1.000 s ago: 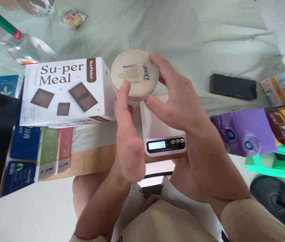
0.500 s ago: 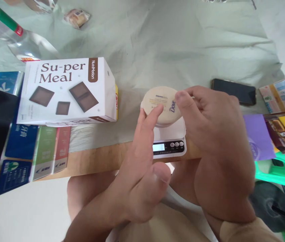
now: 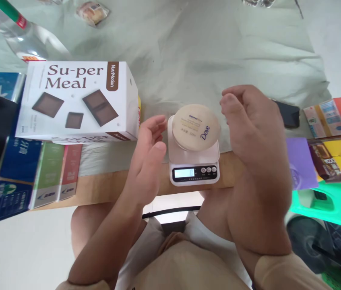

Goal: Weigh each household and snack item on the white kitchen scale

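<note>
Sitting on the scale (image 3: 194, 161), the cream jar (image 3: 196, 127) lies between both open, empty hands' fingers (image 3: 155, 125).

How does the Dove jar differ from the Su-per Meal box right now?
The Dove jar is round, cream-coloured and small; the Su-per Meal box is rectangular, white with brown squares, and far larger. The jar sits on the white scale; the box rests on stacked packets beside it. Neither is held: the left hand and right hand are both clear.

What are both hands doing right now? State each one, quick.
Left hand: open, empty, beside the round cream plastic Dove jar on the white kitchen scale.
Right hand: loosely curled, holding nothing, beside the jar.
</note>
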`<state>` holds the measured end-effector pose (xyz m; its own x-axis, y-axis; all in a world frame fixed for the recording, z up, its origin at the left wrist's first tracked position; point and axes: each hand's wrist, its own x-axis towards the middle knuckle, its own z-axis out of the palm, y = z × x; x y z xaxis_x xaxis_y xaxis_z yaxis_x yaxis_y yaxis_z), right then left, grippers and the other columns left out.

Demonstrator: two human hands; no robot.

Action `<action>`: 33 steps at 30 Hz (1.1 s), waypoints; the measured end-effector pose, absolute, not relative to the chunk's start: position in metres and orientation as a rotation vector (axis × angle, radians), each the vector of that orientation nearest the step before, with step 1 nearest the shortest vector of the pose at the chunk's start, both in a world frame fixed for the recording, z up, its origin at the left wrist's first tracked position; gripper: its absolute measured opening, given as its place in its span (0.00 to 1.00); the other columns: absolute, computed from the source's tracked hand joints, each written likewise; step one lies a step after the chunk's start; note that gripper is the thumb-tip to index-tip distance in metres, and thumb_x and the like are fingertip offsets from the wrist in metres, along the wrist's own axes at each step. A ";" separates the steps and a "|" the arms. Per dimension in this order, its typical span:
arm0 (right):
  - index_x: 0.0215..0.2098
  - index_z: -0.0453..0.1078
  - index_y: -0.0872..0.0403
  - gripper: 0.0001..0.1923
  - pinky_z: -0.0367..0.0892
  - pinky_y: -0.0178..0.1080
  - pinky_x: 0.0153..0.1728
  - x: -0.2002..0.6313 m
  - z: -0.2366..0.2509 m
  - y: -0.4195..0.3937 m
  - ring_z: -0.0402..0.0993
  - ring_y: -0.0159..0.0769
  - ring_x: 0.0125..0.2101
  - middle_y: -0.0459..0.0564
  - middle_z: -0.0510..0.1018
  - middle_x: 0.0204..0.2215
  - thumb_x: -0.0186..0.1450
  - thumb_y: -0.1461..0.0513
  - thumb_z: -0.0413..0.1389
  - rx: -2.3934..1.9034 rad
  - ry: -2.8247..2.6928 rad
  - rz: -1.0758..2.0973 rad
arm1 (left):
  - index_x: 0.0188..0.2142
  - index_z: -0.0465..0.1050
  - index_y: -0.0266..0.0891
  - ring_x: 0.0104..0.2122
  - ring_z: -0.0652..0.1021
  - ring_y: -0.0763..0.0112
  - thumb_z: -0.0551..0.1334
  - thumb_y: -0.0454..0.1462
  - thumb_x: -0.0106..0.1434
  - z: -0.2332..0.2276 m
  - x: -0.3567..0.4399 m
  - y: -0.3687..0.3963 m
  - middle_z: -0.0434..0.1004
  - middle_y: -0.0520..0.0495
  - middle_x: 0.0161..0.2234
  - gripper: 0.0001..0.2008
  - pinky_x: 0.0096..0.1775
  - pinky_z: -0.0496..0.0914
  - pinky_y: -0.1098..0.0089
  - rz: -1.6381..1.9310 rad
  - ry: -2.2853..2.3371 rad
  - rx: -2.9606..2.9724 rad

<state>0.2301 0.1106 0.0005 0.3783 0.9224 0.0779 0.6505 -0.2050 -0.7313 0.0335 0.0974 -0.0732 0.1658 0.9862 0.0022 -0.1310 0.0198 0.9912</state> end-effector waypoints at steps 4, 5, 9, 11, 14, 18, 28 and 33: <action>0.47 0.75 0.47 0.16 0.76 0.44 0.42 0.233 -0.007 0.113 0.81 0.42 0.44 0.51 0.83 0.44 0.72 0.47 0.53 -1.887 -1.352 0.567 | 0.59 0.74 0.48 0.67 0.75 0.52 0.62 0.61 0.69 -0.080 0.033 0.103 0.77 0.43 0.64 0.29 0.68 0.71 0.51 1.081 1.012 1.219; 0.47 0.75 0.47 0.17 0.76 0.44 0.42 0.234 -0.009 0.113 0.81 0.42 0.44 0.51 0.84 0.44 0.72 0.47 0.53 -1.884 -1.359 0.567 | 0.59 0.74 0.47 0.66 0.76 0.52 0.61 0.60 0.70 -0.079 0.034 0.103 0.77 0.42 0.64 0.28 0.66 0.72 0.51 1.060 1.018 1.232; 0.44 0.75 0.47 0.17 0.76 0.42 0.41 0.236 -0.012 0.116 0.81 0.40 0.42 0.50 0.84 0.43 0.72 0.46 0.53 -1.889 -1.391 0.549 | 0.58 0.75 0.45 0.64 0.77 0.50 0.61 0.59 0.70 -0.075 0.036 0.103 0.79 0.41 0.63 0.28 0.62 0.76 0.51 1.036 1.009 1.225; 0.44 0.76 0.48 0.16 0.75 0.41 0.40 0.235 -0.011 0.117 0.81 0.39 0.42 0.50 0.84 0.43 0.73 0.47 0.52 -1.895 -1.386 0.562 | 0.57 0.76 0.45 0.64 0.77 0.50 0.62 0.59 0.69 -0.073 0.037 0.103 0.80 0.41 0.62 0.28 0.61 0.76 0.51 1.048 1.000 1.201; 0.44 0.77 0.49 0.17 0.75 0.42 0.41 0.234 -0.010 0.118 0.81 0.38 0.41 0.51 0.83 0.44 0.72 0.48 0.53 -1.894 -1.371 0.584 | 0.57 0.77 0.45 0.63 0.78 0.49 0.62 0.60 0.68 -0.074 0.038 0.103 0.80 0.41 0.61 0.28 0.61 0.77 0.51 1.056 1.002 1.199; 0.45 0.77 0.49 0.18 0.75 0.43 0.43 0.236 -0.012 0.118 0.81 0.39 0.43 0.51 0.83 0.45 0.73 0.47 0.53 -1.892 -1.368 0.577 | 0.57 0.76 0.47 0.63 0.77 0.51 0.63 0.62 0.67 -0.083 0.034 0.106 0.80 0.43 0.61 0.30 0.65 0.73 0.50 1.087 1.059 1.212; 0.47 0.75 0.47 0.22 0.76 0.45 0.46 0.242 -0.018 0.116 0.82 0.43 0.47 0.54 0.84 0.46 0.76 0.45 0.47 -1.860 -1.372 0.544 | 0.40 0.78 0.50 0.26 0.75 0.73 0.64 0.44 0.74 -0.071 0.036 0.110 0.79 0.55 0.31 0.06 0.31 0.71 0.66 1.427 1.105 1.188; 0.44 0.76 0.48 0.18 0.76 0.44 0.44 0.241 -0.019 0.116 0.82 0.40 0.43 0.51 0.84 0.44 0.75 0.47 0.51 -1.768 -1.329 0.547 | 0.25 0.73 0.42 0.25 0.72 0.76 0.68 0.27 0.61 -0.076 0.032 0.110 0.74 0.53 0.27 0.12 0.25 0.62 0.70 1.469 0.917 1.370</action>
<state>0.2413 0.1164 -0.0192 0.3433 0.9294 0.1356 0.5648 -0.0889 -0.8204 0.0324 0.1102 -0.0760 0.0189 0.9457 0.3244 -0.1239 -0.3198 0.9394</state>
